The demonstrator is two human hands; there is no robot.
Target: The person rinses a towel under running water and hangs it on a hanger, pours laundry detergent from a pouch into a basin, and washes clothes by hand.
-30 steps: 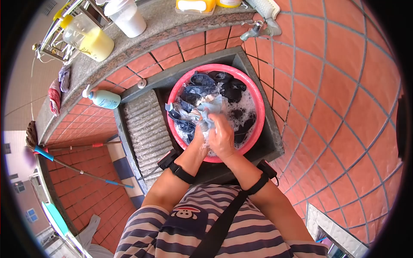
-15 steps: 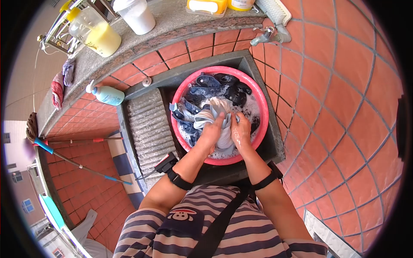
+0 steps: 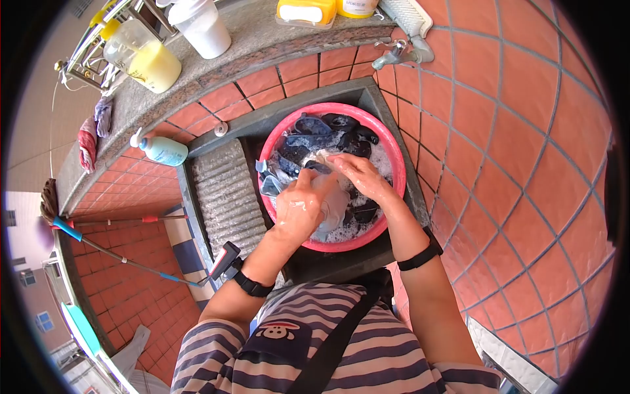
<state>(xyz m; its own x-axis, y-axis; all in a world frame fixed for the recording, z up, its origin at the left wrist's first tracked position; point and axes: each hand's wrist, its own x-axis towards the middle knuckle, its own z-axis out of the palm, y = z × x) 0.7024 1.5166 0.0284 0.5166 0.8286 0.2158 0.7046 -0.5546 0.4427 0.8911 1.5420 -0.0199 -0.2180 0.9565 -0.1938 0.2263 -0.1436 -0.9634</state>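
Gripping a pale wet cloth (image 3: pixel 331 200) over the pink basin (image 3: pixel 394 157), the left hand (image 3: pixel 298 207) has its fingers curled shut around the bundle. The right hand (image 3: pixel 357 174) lies on the cloth's far end; whether its fingers are closed is unclear. Suds and dark clothes (image 3: pixel 328 131) hide the cloth's lower part.

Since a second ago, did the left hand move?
Yes. The left hand has lifted off the soapy water and slid toward the washboard side of the pink basin, gripping the pale cloth.
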